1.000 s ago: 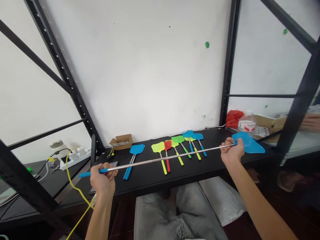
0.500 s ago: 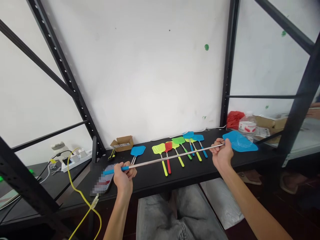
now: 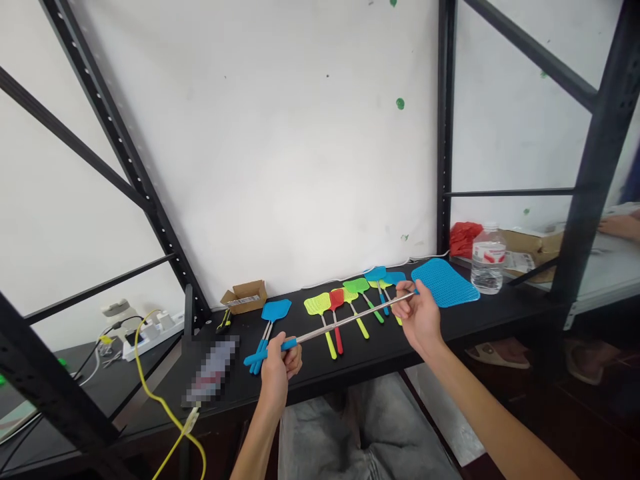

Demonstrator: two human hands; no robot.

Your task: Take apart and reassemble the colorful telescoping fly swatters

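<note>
A blue fly swatter with a telescopic metal shaft stretches between my hands above the black shelf. My left hand is closed round its blue handle. At the other end, my right hand pinches the shaft just below the blue mesh head. Beneath and behind the shaft lie several shorter swatters: a red swatter, a yellow-green swatter, a green swatter and others in yellow and blue, some overlapping. Blue swatters lie to the left, their handles partly behind the held handle.
An open cardboard box stands at the back left, near a blurred phone with a yellow cable. A water bottle and a red bag are at the right, beside the black rack post. Another person's hand shows far right.
My hands have come closer together and the swatter's shaft is shorter. The right hand with the mesh head moved left; the left hand moved right and slightly down. The view shifted slightly.
</note>
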